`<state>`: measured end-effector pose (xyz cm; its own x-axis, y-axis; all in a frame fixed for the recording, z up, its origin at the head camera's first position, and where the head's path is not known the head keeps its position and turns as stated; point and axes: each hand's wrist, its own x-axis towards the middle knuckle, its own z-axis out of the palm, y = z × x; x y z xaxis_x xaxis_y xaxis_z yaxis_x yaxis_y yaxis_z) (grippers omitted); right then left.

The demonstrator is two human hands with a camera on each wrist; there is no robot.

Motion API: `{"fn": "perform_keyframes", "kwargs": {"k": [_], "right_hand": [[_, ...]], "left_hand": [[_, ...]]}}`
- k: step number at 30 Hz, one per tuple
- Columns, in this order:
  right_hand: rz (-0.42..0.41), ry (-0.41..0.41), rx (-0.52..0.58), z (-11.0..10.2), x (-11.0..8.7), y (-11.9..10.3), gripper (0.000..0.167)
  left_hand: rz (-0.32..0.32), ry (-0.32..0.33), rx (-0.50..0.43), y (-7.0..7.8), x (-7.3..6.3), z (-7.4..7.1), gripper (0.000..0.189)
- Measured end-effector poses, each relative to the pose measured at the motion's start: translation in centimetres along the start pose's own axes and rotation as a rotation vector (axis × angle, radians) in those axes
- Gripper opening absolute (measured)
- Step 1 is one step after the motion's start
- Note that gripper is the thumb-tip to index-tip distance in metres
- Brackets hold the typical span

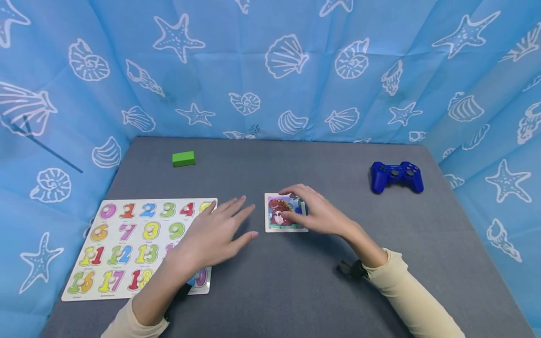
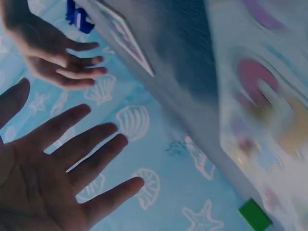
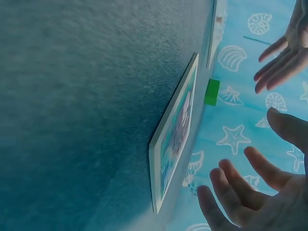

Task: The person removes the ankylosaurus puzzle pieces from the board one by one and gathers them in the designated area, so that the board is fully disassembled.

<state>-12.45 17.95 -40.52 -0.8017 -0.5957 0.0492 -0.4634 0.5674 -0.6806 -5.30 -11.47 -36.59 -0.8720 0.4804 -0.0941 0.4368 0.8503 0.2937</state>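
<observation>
My right hand [image 1: 314, 209] hovers over a small square picture puzzle [image 1: 276, 213] with a red dinosaur on it, its fingers loosely bent and its thumb apart. In the right wrist view a gap shows between these fingers [image 3: 260, 168] and the flat puzzle [image 3: 175, 139]. My left hand [image 1: 213, 234] is held above the right side of a white number board [image 1: 139, 202], palm down with fingers spread. Nothing is in its grasp in the left wrist view, where the palm [image 2: 43, 183] faces the camera. Part of the board is hidden under the left hand and forearm.
Coloured number pieces with knobs sit in rows on the board. A green block [image 1: 183, 158] lies near the table's far left edge. Toward the far right is a blue game controller [image 1: 396, 176]. A blue curtain [image 1: 236, 61] with shell prints surrounds the grey table [image 1: 296, 286].
</observation>
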Motion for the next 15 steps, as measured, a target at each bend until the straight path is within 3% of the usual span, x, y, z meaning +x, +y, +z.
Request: {"fn": "perform_keyframes", "kwargs": {"k": [9, 15], "right_hand": [[-0.009, -0.102, 0.1, 0.3, 2.8, 0.6, 0.04], [0.036, -0.178, 0.087, 0.6, 4.5, 1.4, 0.036]], "left_hand": [[0.059, -0.169, -0.162, 2.1, 2.1, 1.2, 0.07], [0.024, -0.276, -0.233, 3.2, 3.2, 2.2, 0.074]]}}
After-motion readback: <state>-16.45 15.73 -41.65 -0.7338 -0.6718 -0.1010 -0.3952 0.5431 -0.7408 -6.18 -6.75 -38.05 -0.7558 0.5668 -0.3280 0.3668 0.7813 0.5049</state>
